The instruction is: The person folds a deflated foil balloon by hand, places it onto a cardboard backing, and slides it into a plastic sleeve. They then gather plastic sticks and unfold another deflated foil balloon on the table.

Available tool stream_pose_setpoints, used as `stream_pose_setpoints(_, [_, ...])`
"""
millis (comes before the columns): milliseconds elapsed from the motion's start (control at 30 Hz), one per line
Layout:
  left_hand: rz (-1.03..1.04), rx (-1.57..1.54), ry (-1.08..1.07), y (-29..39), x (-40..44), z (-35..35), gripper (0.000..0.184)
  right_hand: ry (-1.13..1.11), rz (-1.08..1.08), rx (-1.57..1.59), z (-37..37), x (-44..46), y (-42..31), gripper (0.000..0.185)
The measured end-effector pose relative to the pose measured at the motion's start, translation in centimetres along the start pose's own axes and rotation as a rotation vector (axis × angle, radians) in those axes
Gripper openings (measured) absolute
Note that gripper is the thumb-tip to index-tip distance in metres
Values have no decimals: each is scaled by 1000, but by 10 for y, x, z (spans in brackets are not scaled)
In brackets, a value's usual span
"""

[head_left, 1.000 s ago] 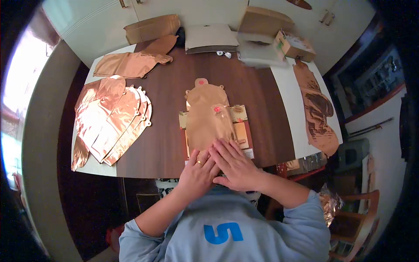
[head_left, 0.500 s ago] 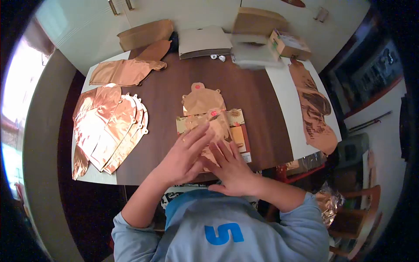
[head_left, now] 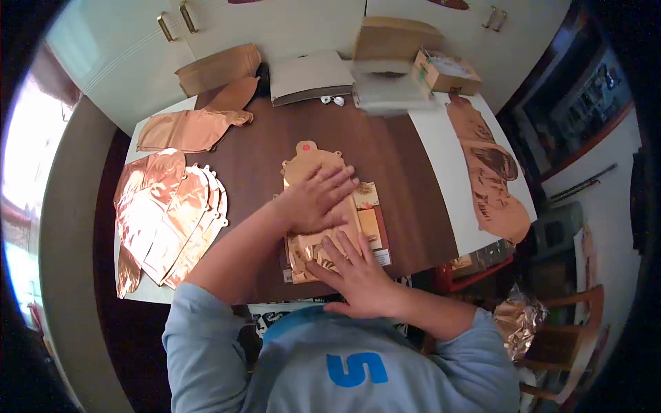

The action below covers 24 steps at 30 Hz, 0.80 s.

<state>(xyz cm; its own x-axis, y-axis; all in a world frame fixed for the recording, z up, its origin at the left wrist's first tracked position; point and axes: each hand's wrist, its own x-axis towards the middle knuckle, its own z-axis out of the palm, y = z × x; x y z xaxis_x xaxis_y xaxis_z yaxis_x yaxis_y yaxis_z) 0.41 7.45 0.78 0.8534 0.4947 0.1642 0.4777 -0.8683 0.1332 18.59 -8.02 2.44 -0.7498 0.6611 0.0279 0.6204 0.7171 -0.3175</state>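
Note:
A flat copper-coloured foil balloon (head_left: 296,167) lies on the table, with small tabs on its edge and a red dot on its top tab. My left hand (head_left: 318,198) rests across its upper half, palm down and fingers stretched out. Lower down, my right hand (head_left: 361,279) lies with fingers spread over the wrinkled lower foil. Beneath the foil, a printed card or packet (head_left: 370,221) with a yellow panel sticks out on the right. Foil directly under both palms is hidden.
Overlapping shiny foil balloons (head_left: 169,213) cover the table's left end, with more foil (head_left: 182,131) behind. Another flat balloon (head_left: 485,168) lies along the right. At the back stand a grey-white stack (head_left: 310,76), white earbuds (head_left: 332,100), clear plastic bags (head_left: 392,93) and a cardboard box (head_left: 447,72).
My left hand has moved up the foil and flattened onto it. A raised foil part with a second red dot no longer shows. My right hand stays low on the foil.

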Motion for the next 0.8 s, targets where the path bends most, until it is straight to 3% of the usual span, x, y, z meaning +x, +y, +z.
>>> stream_pose_setpoints(133, [-47,117,229,-7,2,-14,74,-28,1,-28,-3,1,-1,92])
stream_pose_setpoints(233, [-197,-19,283,36,-16,-33,76,46,29,69,-3,1,0,90])
stream_pose_setpoints(333, [-179,-105,182,106,-54,-40,81,219,0,721,-15,8,27,84])
stream_pose_setpoints(400, [-227,-153,124,131,-73,-29,82,441,172,629,-25,6,46,58])
stream_pose_setpoints(433, [-253,-180,97,139,-79,-25,83,599,123,371,-39,8,61,49])
stream_pose_setpoints(500, [-273,-121,48,145,-86,-16,83,654,289,266,-51,18,94,43])
stream_pose_setpoints(600, [-278,-26,18,148,-91,-9,82,252,595,290,-69,37,130,52])
stream_pose_setpoints(700, [-278,22,15,150,-92,-6,81,14,518,160,-74,49,146,53])
stream_pose_setpoints(800, [-273,34,16,150,-92,-4,80,-118,540,331,-78,59,154,47])
